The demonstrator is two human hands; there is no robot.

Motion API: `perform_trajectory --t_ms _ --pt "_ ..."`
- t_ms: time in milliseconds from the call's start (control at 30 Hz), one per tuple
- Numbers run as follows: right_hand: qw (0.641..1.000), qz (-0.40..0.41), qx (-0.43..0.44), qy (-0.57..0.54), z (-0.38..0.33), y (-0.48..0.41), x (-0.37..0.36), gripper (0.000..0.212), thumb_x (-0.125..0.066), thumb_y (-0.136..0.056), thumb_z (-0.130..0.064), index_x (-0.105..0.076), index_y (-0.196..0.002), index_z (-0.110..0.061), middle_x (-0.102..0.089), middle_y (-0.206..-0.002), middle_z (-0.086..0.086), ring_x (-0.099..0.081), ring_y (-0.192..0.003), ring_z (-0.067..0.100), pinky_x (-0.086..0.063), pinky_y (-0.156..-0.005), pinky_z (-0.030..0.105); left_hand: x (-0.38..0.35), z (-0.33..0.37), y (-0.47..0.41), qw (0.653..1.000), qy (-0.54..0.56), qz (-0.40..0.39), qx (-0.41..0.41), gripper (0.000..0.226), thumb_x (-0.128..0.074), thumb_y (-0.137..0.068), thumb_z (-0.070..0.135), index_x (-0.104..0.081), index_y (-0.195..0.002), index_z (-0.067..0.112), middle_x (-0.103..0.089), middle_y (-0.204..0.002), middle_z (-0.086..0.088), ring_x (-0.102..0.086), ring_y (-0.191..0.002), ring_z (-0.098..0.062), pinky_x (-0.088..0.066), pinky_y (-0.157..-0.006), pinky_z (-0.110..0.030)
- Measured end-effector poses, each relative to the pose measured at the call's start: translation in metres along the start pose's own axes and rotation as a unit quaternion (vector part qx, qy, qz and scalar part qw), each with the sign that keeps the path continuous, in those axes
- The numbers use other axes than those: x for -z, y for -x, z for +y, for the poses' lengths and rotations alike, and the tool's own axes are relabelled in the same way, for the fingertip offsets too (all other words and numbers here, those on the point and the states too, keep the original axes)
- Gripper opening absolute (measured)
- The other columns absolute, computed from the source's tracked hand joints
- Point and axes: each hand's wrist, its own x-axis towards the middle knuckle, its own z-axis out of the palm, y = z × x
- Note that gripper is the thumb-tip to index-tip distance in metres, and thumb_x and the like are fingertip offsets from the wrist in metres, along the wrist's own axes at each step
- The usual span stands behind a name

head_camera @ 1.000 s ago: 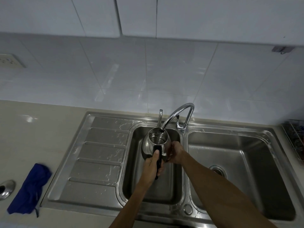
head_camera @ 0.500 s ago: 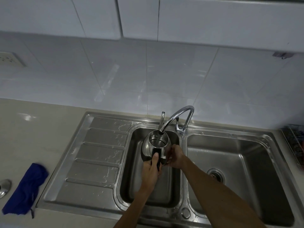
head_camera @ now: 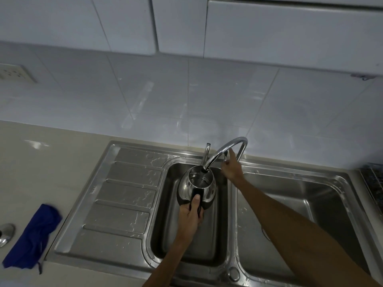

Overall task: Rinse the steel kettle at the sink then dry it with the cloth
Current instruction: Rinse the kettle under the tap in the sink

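The steel kettle (head_camera: 195, 188) hangs over the left sink basin (head_camera: 165, 228), its open top right under the tap spout (head_camera: 222, 151). My left hand (head_camera: 191, 216) is shut on the kettle's black handle. Water shows inside the kettle. My right hand (head_camera: 231, 166) reaches behind the spout to the tap lever, index finger raised against it. The blue cloth (head_camera: 33, 237) lies crumpled on the counter, far left of the sink.
A ribbed, wet draining board (head_camera: 122, 195) lies left of the basin; a second basin (head_camera: 294, 220) is on the right. A shiny steel lid (head_camera: 5, 234) sits at the left edge. A dish rack (head_camera: 373, 183) is at the right edge.
My right hand has left the kettle's side and moved up and right to the tap lever. The left hand keeps the kettle under the spout.
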Motion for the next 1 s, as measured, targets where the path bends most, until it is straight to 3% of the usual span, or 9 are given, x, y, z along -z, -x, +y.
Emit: perform_trajectory --t_ms 100,267,367,533,633,700,800,900,1000 --pt "0.998 -0.044 -0.029 0.043 -0.006 -0.017 0.006 0.070 -0.055 -0.085 -0.003 -0.032 -0.146 -0.027 -0.064 -0.124 0.015 -0.062 -0.063 0.019 -0.046 -0.043 0.023 0.002 0.004 0.000 1.000 0.000 0.001 0.000 0.053 -0.043 -0.105 0.031 -0.048 -0.056 0.013 -0.037 -0.049 -0.004 -0.033 -0.039 -0.010 -0.030 -0.041 -0.017" --pt "0.995 -0.030 -0.024 0.089 -0.005 -0.016 0.014 0.049 -0.057 -0.088 -0.008 -0.041 -0.133 -0.020 -0.066 -0.102 0.022 -0.061 -0.054 0.023 -0.047 -0.037 0.024 0.001 0.010 0.002 1.000 0.003 -0.001 -0.004 0.055 -0.042 -0.107 0.028 -0.048 -0.055 0.012 -0.036 -0.047 -0.004 -0.032 -0.036 -0.009 -0.028 -0.040 -0.016" --pt "0.996 0.000 0.005 0.092 0.010 -0.010 0.013 0.042 -0.059 -0.089 -0.011 -0.044 -0.127 -0.022 -0.070 -0.102 0.022 -0.068 -0.071 0.034 -0.058 -0.058 0.036 0.000 0.012 0.003 1.000 0.011 0.000 0.000 0.054 -0.041 -0.107 0.029 -0.048 -0.057 0.010 -0.036 -0.048 -0.004 -0.031 -0.035 -0.009 -0.027 -0.039 -0.017" --pt "0.996 0.015 0.042 0.082 0.026 0.004 0.011 0.043 -0.063 -0.090 -0.011 -0.046 -0.129 -0.020 -0.069 -0.118 0.014 -0.069 -0.096 0.036 -0.049 -0.072 0.030 0.000 0.012 0.006 1.000 0.005 0.006 0.010 0.053 -0.043 -0.106 0.031 -0.049 -0.059 0.009 -0.035 -0.047 -0.003 -0.031 -0.035 -0.009 -0.025 -0.039 -0.017" --pt "0.995 0.012 0.059 0.079 0.028 0.006 0.014 0.048 -0.064 -0.090 -0.013 -0.045 -0.134 -0.023 -0.071 -0.113 0.013 -0.071 -0.085 0.031 -0.055 -0.071 0.031 0.002 0.011 0.012 1.000 0.009 0.010 0.016 0.052 -0.044 -0.105 0.031 -0.050 -0.058 0.011 -0.038 -0.046 -0.001 -0.032 -0.034 -0.008 -0.025 -0.038 -0.017" --pt "0.993 0.020 0.078 0.091 0.030 0.013 0.015 0.053 -0.062 -0.091 -0.011 -0.043 -0.139 -0.022 -0.072 -0.096 0.011 -0.067 -0.068 0.017 -0.049 -0.061 0.022 0.006 0.008 0.017 1.000 0.011 0.017 0.023 0.050 -0.045 -0.105 0.031 -0.051 -0.060 0.009 -0.040 -0.045 0.002 -0.033 -0.034 -0.006 -0.026 -0.037 -0.016" --pt "0.990 0.055 0.100 0.082 0.034 0.030 0.012 0.035 -0.059 -0.093 -0.013 -0.057 -0.127 -0.021 -0.070 -0.088 0.003 -0.064 -0.069 0.012 -0.047 -0.062 0.017 0.013 0.003 0.026 0.999 0.025 0.032 0.034 0.048 -0.047 -0.105 0.029 -0.051 -0.062 0.008 -0.042 -0.043 0.005 -0.035 -0.032 -0.004 -0.028 -0.036 -0.016" --pt "0.991 -0.017 0.092 0.099 0.035 0.051 -0.006 0.012 -0.060 -0.095 -0.016 -0.070 -0.092 -0.020 -0.073 -0.086 0.008 -0.064 -0.066 0.012 -0.050 -0.067 0.026 0.027 0.000 0.039 0.998 0.023 0.040 0.036 0.050 -0.048 -0.104 0.031 -0.050 -0.059 0.010 -0.041 -0.042 0.004 -0.034 -0.032 -0.006 -0.026 -0.037 -0.018" --pt "0.989 -0.149 -0.011 0.004 0.017 0.083 -0.033 0.020 -0.057 -0.098 -0.019 -0.067 -0.082 -0.025 -0.073 -0.089 0.017 -0.062 -0.057 0.009 -0.050 -0.054 0.022 0.046 -0.001 0.055 0.998 0.015 0.051 0.038 0.054 -0.048 -0.104 0.034 -0.051 -0.054 0.013 -0.041 -0.043 0.001 -0.034 -0.034 -0.009 -0.025 -0.038 -0.021"
